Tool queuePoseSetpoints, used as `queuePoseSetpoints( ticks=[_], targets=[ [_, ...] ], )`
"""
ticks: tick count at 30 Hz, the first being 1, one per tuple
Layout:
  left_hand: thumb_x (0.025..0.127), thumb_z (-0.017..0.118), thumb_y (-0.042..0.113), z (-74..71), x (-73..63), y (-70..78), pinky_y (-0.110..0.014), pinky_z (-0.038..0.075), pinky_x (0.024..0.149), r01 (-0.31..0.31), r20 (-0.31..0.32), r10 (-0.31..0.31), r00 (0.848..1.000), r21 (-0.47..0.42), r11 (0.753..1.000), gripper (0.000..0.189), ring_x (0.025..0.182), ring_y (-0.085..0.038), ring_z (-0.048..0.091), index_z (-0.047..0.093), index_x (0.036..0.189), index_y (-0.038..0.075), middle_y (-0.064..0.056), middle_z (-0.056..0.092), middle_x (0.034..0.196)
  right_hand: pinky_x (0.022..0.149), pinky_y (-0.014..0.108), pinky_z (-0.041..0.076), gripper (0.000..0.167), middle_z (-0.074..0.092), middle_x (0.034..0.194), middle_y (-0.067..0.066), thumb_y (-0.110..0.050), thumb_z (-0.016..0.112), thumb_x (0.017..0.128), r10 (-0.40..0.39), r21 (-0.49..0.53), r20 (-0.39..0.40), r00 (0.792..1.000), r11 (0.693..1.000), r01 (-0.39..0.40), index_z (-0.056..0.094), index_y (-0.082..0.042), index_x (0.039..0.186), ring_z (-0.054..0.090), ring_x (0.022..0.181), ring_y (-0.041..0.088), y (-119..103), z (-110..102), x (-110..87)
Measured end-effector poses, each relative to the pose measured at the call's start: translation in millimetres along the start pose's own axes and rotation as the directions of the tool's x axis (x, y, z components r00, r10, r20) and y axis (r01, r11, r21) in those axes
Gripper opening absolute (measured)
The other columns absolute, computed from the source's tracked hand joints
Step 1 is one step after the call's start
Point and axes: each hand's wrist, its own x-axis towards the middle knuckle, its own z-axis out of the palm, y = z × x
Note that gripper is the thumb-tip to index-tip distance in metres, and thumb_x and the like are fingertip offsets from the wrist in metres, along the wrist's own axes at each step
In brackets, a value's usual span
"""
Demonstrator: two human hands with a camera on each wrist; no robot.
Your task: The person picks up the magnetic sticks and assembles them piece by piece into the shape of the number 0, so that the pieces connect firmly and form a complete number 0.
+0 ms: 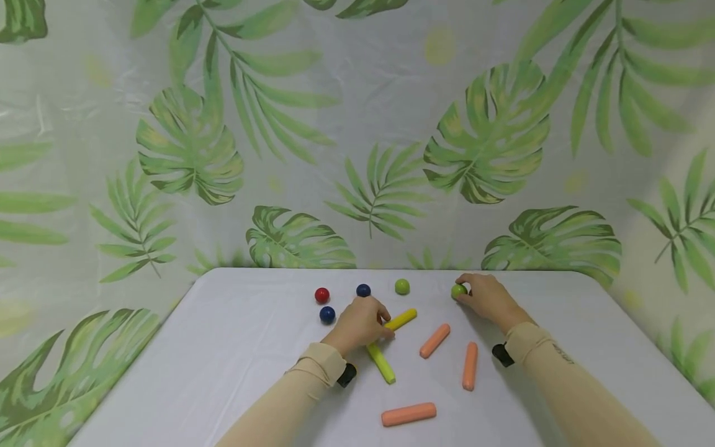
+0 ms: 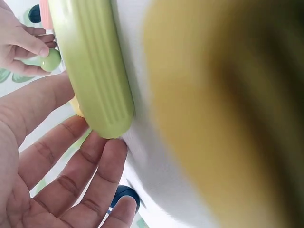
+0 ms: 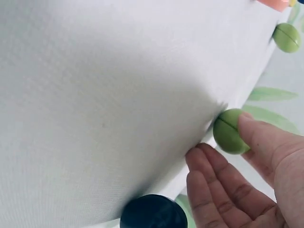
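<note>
My left hand reaches down at the meeting of a yellow stick and a lime-green stick. Its thumb and forefinger pinch the near end of the yellow stick; the other fingers extend past the rounded end of the ribbed lime-green stick, which hides the fingertips in the left wrist view. Toward the table's back, my right hand holds a green ball between thumb and forefinger, with the other fingers loosely extended below. A second green ball sits between the hands, farther back.
A red ball and two blue balls lie around the left hand's far side. Three coral sticks are spread over the white table between the forearms. A dark blue rounded thing shows low in the right wrist view.
</note>
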Motion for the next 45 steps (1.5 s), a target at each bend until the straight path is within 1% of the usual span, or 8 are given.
queuePoseSetpoints(
  ticks=[5, 14, 19, 22, 26, 32, 38, 45],
  targets=[
    [0.086, 0.092, 0.017, -0.5, 1.3, 1.1, -0.025, 0.057, 0.069, 0.009, 0.004, -0.009, 1.000, 0.001, 1.000, 0.025, 0.075, -0.012, 0.063, 0.084, 0.104, 0.004, -0.007, 0.080, 0.100, 0.078, 0.044, 0.058, 0.037, 0.076, 0.102, 0.022, -0.011, 0.076, 0.099, -0.024, -0.016, -0.015, 1.000, 1.000, 0.024, 0.067, 0.011, 0.127, 0.071, 0.089, 0.028, -3, -2, 2.4],
    [0.088, 0.089, 0.012, -1.9, 4.7, 1.3, -0.023, 0.055, 0.063, 0.024, 0.004, -0.024, 1.000, -0.025, 0.999, 0.012, 0.066, -0.013, 0.061, 0.084, 0.095, 0.004, -0.005, 0.075, 0.087, 0.077, 0.042, 0.056, 0.034, 0.074, 0.101, 0.019, -0.009, 0.077, 0.098, 0.004, -0.022, 0.009, 1.000, 1.000, -0.003, 0.068, 0.010, 0.125, 0.066, 0.085, 0.025, -4, -6, 5.8],
    [0.088, 0.087, 0.008, -3.2, 5.8, -1.1, -0.025, 0.057, 0.063, -0.005, -0.008, 0.005, 1.000, -0.043, 0.999, 0.008, 0.066, -0.013, 0.061, 0.083, 0.092, 0.003, -0.006, 0.075, 0.086, 0.077, 0.042, 0.057, 0.032, 0.075, 0.102, 0.020, -0.008, 0.078, 0.098, -0.014, -0.012, 0.011, 1.000, 1.000, 0.014, 0.068, 0.009, 0.123, 0.069, 0.087, 0.025, -2, -4, 4.5],
    [0.089, 0.085, 0.006, -5.3, 7.4, -3.1, -0.027, 0.059, 0.068, -0.022, -0.018, 0.021, 1.000, -0.043, 0.999, 0.006, 0.070, -0.013, 0.062, 0.083, 0.093, 0.002, -0.006, 0.075, 0.088, 0.076, 0.041, 0.058, 0.032, 0.076, 0.100, 0.019, -0.008, 0.077, 0.098, -0.025, 0.010, 0.016, 1.000, 1.000, 0.025, 0.069, 0.008, 0.124, 0.070, 0.086, 0.025, 0, -4, 2.8],
    [0.090, 0.085, 0.006, -8.2, 11.0, -5.5, -0.029, 0.061, 0.075, -0.034, -0.022, 0.034, 0.999, -0.019, 0.999, 0.007, 0.076, -0.013, 0.063, 0.083, 0.096, 0.002, -0.007, 0.077, 0.092, 0.072, 0.037, 0.056, 0.032, 0.075, 0.093, 0.015, -0.009, 0.077, 0.098, -0.033, 0.054, 0.036, 0.999, 0.998, 0.031, 0.069, 0.007, 0.125, 0.069, 0.081, 0.022, -1, -5, 1.9],
    [0.089, 0.086, 0.006, -9.9, 16.7, -8.2, -0.028, 0.061, 0.075, -0.047, -0.018, 0.047, 0.999, -0.006, 0.999, 0.009, 0.076, -0.012, 0.064, 0.084, 0.097, 0.002, -0.008, 0.079, 0.093, 0.067, 0.032, 0.052, 0.032, 0.074, 0.087, 0.009, -0.011, 0.077, 0.098, -0.056, 0.075, 0.062, 0.996, 0.996, 0.051, 0.070, 0.005, 0.125, 0.063, 0.073, 0.016, -7, -3, 1.8],
    [0.089, 0.086, 0.005, -8.9, 23.5, -10.3, -0.032, 0.062, 0.079, -0.053, -0.013, 0.053, 0.999, -0.005, 0.999, 0.012, 0.080, -0.014, 0.065, 0.083, 0.100, 0.002, -0.009, 0.079, 0.095, 0.067, 0.031, 0.052, 0.030, 0.073, 0.085, 0.007, -0.011, 0.079, 0.097, -0.120, 0.086, 0.057, 0.991, 0.990, 0.115, 0.071, 0.004, 0.122, 0.063, 0.073, 0.014, -16, -2, -2.0],
    [0.087, 0.086, 0.003, -9.9, 28.4, -7.2, -0.031, 0.062, 0.078, -0.064, -0.018, 0.064, 0.998, 0.007, 0.998, 0.013, 0.081, -0.013, 0.066, 0.084, 0.100, 0.002, -0.009, 0.081, 0.095, 0.068, 0.030, 0.050, 0.031, 0.072, 0.087, 0.004, -0.015, 0.079, 0.098, -0.140, 0.099, 0.095, 0.986, 0.986, 0.130, 0.072, 0.000, 0.124, 0.061, 0.076, 0.013, -22, 3, -4.0]
  ],
)
